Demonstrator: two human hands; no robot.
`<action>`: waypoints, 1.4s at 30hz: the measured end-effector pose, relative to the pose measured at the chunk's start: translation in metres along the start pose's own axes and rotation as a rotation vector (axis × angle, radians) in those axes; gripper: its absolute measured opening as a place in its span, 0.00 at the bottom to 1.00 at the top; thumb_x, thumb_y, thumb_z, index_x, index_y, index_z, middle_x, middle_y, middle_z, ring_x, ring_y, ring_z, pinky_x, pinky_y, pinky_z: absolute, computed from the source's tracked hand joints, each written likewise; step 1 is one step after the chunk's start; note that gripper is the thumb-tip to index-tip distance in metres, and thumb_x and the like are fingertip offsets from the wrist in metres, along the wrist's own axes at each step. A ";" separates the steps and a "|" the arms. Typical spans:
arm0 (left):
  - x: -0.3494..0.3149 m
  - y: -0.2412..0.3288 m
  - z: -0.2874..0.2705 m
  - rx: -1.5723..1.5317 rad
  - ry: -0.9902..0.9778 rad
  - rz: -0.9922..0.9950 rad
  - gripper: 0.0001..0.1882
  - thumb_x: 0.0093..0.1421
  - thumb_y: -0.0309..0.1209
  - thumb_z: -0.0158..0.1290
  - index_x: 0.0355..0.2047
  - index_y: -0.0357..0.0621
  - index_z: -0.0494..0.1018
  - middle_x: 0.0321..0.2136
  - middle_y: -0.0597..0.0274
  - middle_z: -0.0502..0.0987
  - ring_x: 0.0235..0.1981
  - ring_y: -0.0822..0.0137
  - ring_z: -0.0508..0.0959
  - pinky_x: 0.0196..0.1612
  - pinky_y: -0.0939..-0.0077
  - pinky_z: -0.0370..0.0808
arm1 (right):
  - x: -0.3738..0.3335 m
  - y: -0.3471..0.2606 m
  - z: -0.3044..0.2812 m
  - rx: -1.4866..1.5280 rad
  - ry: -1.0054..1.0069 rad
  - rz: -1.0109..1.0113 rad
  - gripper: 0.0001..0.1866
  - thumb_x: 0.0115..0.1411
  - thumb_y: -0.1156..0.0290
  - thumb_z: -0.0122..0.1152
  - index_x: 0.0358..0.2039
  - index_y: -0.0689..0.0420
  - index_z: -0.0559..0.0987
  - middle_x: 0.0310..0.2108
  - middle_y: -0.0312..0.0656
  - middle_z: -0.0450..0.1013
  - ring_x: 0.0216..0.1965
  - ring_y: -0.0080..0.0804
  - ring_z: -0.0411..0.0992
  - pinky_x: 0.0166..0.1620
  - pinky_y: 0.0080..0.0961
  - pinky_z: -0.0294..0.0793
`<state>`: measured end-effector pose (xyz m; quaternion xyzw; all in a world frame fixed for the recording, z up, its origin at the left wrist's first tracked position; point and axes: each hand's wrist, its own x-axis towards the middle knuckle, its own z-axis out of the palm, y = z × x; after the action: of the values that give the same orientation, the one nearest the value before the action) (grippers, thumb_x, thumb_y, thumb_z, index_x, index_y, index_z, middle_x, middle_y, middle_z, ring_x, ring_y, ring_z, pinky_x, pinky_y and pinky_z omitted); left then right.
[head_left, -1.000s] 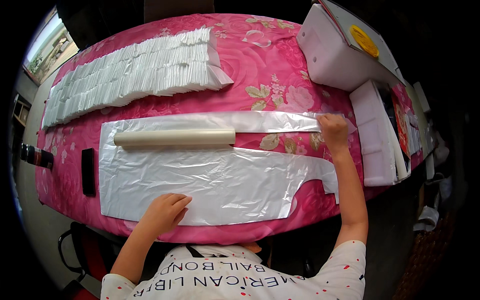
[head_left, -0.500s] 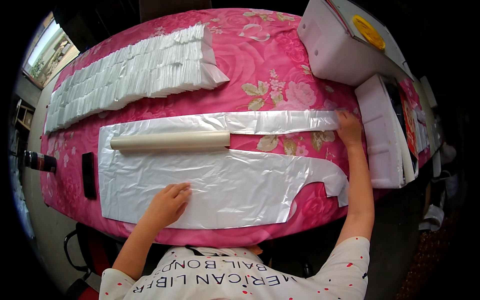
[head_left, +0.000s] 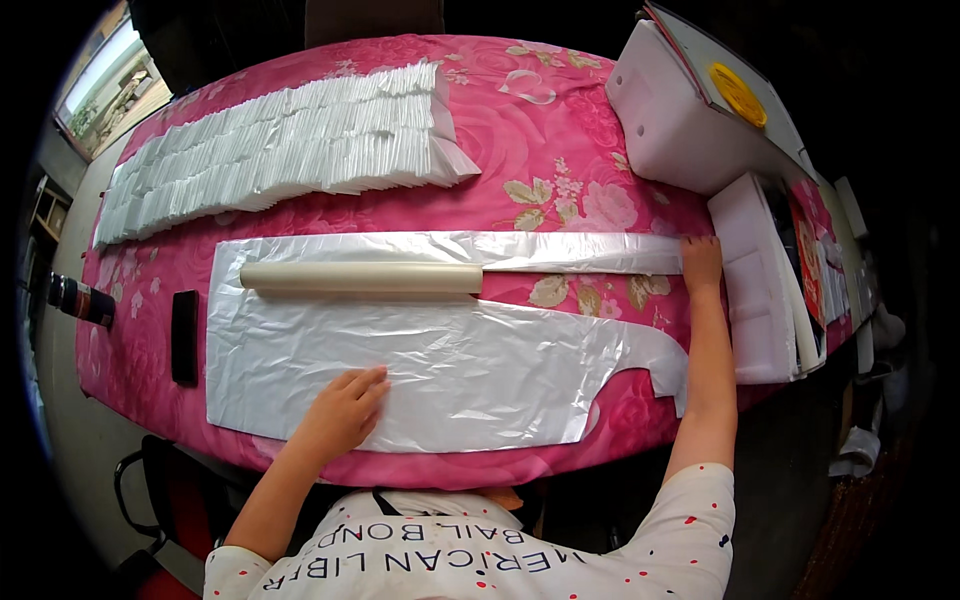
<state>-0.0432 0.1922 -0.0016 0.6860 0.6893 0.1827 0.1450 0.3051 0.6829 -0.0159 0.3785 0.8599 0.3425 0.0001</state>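
Note:
A thin, shiny white plastic apron (head_left: 480, 370) lies spread on the table, with a long strip along its far side and a curved cut-out at its near right. My left hand (head_left: 345, 408) rests palm down on its near part, fingers stretched out. At the far right, my right hand (head_left: 702, 265) has its fingers closed over the end of the strip. Across the apron's far left part lies a smooth cream-coloured tube (head_left: 360, 279), roughly parallel to the strip. Neither hand touches the tube.
Rows of folded white plastic pieces (head_left: 285, 140) stand packed at the far left. White foam boxes (head_left: 660, 120) (head_left: 765, 290) occupy the right side, one topped by a yellow ring (head_left: 738, 95). A black phone (head_left: 184, 338) and a dark bottle (head_left: 82, 300) lie left on the pink floral tablecloth (head_left: 520, 110).
The view has shifted slightly. Both hands stay in nearly the same places, the left flat on the apron and the right at the strip's end.

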 end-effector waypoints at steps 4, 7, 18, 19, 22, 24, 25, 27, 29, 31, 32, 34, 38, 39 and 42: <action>-0.012 -0.007 0.003 -0.007 0.023 -0.016 0.22 0.48 0.23 0.54 0.46 0.41 0.68 0.51 0.56 0.67 0.49 0.52 0.68 0.50 0.63 0.68 | -0.018 -0.016 0.024 -0.124 -0.075 0.255 0.19 0.55 0.71 0.45 0.48 0.56 0.71 0.50 0.46 0.67 0.56 0.42 0.59 0.58 0.38 0.55; -0.024 -0.018 -0.004 0.035 0.064 -0.072 0.21 0.48 0.24 0.53 0.45 0.38 0.68 0.50 0.53 0.67 0.50 0.52 0.68 0.52 0.63 0.66 | -0.006 -0.041 -0.035 0.028 -0.181 0.339 0.24 0.55 0.73 0.46 0.54 0.57 0.66 0.57 0.49 0.60 0.63 0.45 0.48 0.62 0.41 0.47; -0.083 -0.114 -0.008 0.226 0.332 -0.443 0.34 0.53 0.35 0.52 0.57 0.35 0.55 0.60 0.49 0.54 0.62 0.52 0.52 0.62 0.62 0.50 | 0.006 -0.308 -0.235 1.036 0.189 -0.401 0.30 0.49 0.65 0.62 0.54 0.54 0.67 0.49 0.51 0.65 0.55 0.48 0.58 0.57 0.40 0.56; -0.087 -0.118 -0.005 0.234 0.341 -0.448 0.35 0.54 0.37 0.52 0.58 0.35 0.53 0.61 0.49 0.53 0.63 0.52 0.51 0.63 0.62 0.48 | 0.012 -0.319 -0.235 1.005 0.125 -0.406 0.31 0.49 0.65 0.62 0.54 0.54 0.67 0.46 0.50 0.66 0.52 0.46 0.60 0.55 0.39 0.58; -0.088 -0.118 0.000 0.321 0.325 -0.433 0.37 0.55 0.41 0.50 0.59 0.35 0.52 0.61 0.50 0.52 0.64 0.54 0.50 0.64 0.62 0.45 | 0.027 -0.339 -0.246 0.876 0.090 -0.428 0.34 0.47 0.66 0.61 0.57 0.51 0.64 0.32 0.44 0.67 0.35 0.39 0.66 0.41 0.35 0.68; -0.087 -0.117 -0.004 0.307 0.318 -0.464 0.36 0.55 0.41 0.49 0.59 0.35 0.51 0.62 0.50 0.51 0.64 0.54 0.49 0.64 0.61 0.44 | 0.006 -0.354 -0.277 0.990 0.013 -0.500 0.36 0.49 0.65 0.61 0.59 0.48 0.61 0.32 0.45 0.68 0.35 0.40 0.67 0.39 0.33 0.71; -0.086 -0.115 -0.002 0.285 0.311 -0.474 0.36 0.55 0.41 0.49 0.60 0.35 0.51 0.62 0.50 0.51 0.64 0.55 0.49 0.64 0.61 0.44 | -0.011 -0.362 -0.298 1.017 -0.108 -0.524 0.35 0.52 0.62 0.58 0.61 0.46 0.58 0.30 0.47 0.67 0.32 0.40 0.69 0.34 0.33 0.73; -0.090 -0.114 -0.002 0.297 0.293 -0.498 0.36 0.56 0.41 0.48 0.60 0.35 0.50 0.62 0.50 0.50 0.64 0.55 0.49 0.64 0.61 0.44 | -0.049 -0.377 -0.337 1.080 -0.329 -0.522 0.36 0.55 0.61 0.54 0.63 0.49 0.52 0.30 0.51 0.67 0.30 0.42 0.71 0.32 0.36 0.74; -0.091 -0.118 0.001 0.324 0.274 -0.507 0.37 0.56 0.41 0.47 0.61 0.34 0.49 0.63 0.50 0.49 0.64 0.55 0.48 0.64 0.61 0.44 | -0.093 -0.394 -0.345 1.096 -0.315 -0.441 0.38 0.54 0.63 0.55 0.63 0.51 0.51 0.32 0.52 0.64 0.29 0.45 0.70 0.31 0.37 0.74; -0.092 -0.122 0.001 0.342 0.290 -0.479 0.36 0.57 0.41 0.46 0.61 0.35 0.49 0.63 0.51 0.50 0.64 0.55 0.48 0.64 0.62 0.44 | -0.120 -0.386 -0.347 1.090 -0.379 -0.336 0.38 0.53 0.65 0.56 0.63 0.50 0.52 0.33 0.51 0.62 0.32 0.44 0.69 0.29 0.36 0.74; -0.091 -0.123 0.003 0.349 0.287 -0.470 0.36 0.57 0.41 0.46 0.61 0.35 0.49 0.62 0.51 0.50 0.64 0.55 0.48 0.64 0.62 0.44 | -0.133 -0.379 -0.339 1.072 -0.366 -0.284 0.38 0.53 0.65 0.56 0.63 0.49 0.52 0.34 0.51 0.62 0.32 0.44 0.68 0.29 0.36 0.74; -0.093 -0.125 0.003 0.373 0.279 -0.469 0.36 0.57 0.41 0.45 0.61 0.36 0.49 0.62 0.52 0.50 0.64 0.55 0.48 0.64 0.62 0.44 | -0.154 -0.355 -0.327 1.067 -0.368 -0.185 0.38 0.52 0.66 0.57 0.63 0.47 0.52 0.34 0.48 0.62 0.35 0.42 0.67 0.29 0.35 0.74; -0.094 -0.125 0.003 0.399 0.290 -0.462 0.35 0.58 0.42 0.45 0.61 0.36 0.49 0.62 0.52 0.51 0.64 0.55 0.49 0.64 0.63 0.45 | -0.189 -0.276 -0.277 0.986 -0.252 0.115 0.37 0.50 0.67 0.60 0.61 0.53 0.58 0.32 0.48 0.63 0.33 0.42 0.67 0.34 0.35 0.72; -0.094 -0.125 0.003 0.399 0.290 -0.461 0.35 0.58 0.42 0.45 0.61 0.36 0.50 0.62 0.52 0.51 0.64 0.55 0.49 0.64 0.63 0.45 | -0.197 -0.252 -0.262 0.919 -0.298 0.203 0.38 0.49 0.65 0.59 0.61 0.54 0.57 0.32 0.49 0.63 0.33 0.44 0.67 0.34 0.35 0.72; -0.093 -0.123 0.004 0.396 0.297 -0.456 0.35 0.58 0.41 0.45 0.61 0.37 0.50 0.62 0.52 0.51 0.64 0.55 0.49 0.64 0.63 0.45 | -0.226 -0.180 -0.212 0.709 -0.344 0.491 0.37 0.51 0.65 0.57 0.61 0.54 0.56 0.33 0.50 0.64 0.33 0.46 0.67 0.36 0.39 0.71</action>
<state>-0.1497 0.1002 -0.0656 0.4950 0.8606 0.1062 -0.0557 0.2941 0.3243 -0.0185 0.5990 0.7963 -0.0506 -0.0679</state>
